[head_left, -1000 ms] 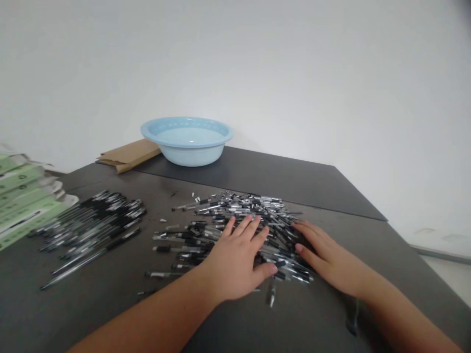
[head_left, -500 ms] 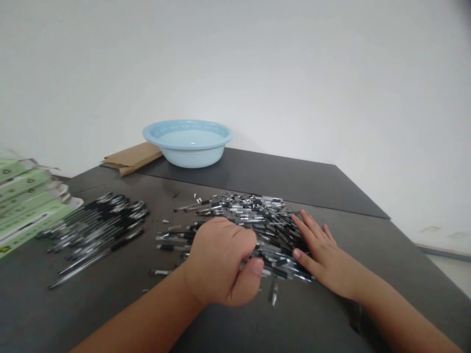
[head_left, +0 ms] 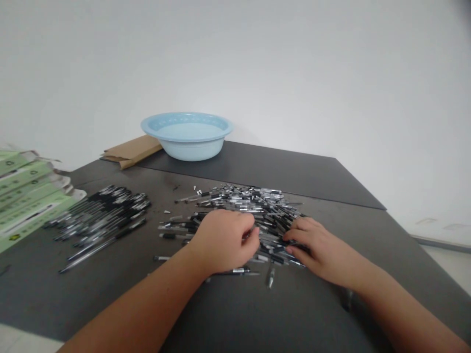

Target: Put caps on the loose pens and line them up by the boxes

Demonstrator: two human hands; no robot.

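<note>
A loose heap of black and clear pen parts [head_left: 246, 211] lies in the middle of the dark table [head_left: 257, 314]. My left hand [head_left: 224, 240] rests on the heap's near side with its fingers curled closed around some of the parts. My right hand [head_left: 320, 250] sits at the heap's right edge, fingers bent and pinching into the pile. One pen [head_left: 235, 271] lies just under my left hand, and a short piece [head_left: 271, 279] lies alone in front of the heap.
A row of assembled black pens [head_left: 103, 215] lies at the left. Green boxes [head_left: 25, 196] are stacked at the far left edge. A light blue basin [head_left: 187, 135] and flat brown cardboard [head_left: 132, 149] sit at the back. A white wall stands behind.
My left hand went from flat on the heap to a closed grip on parts. My right hand's fingers curled in at the heap's right edge. The view tilted slightly.
</note>
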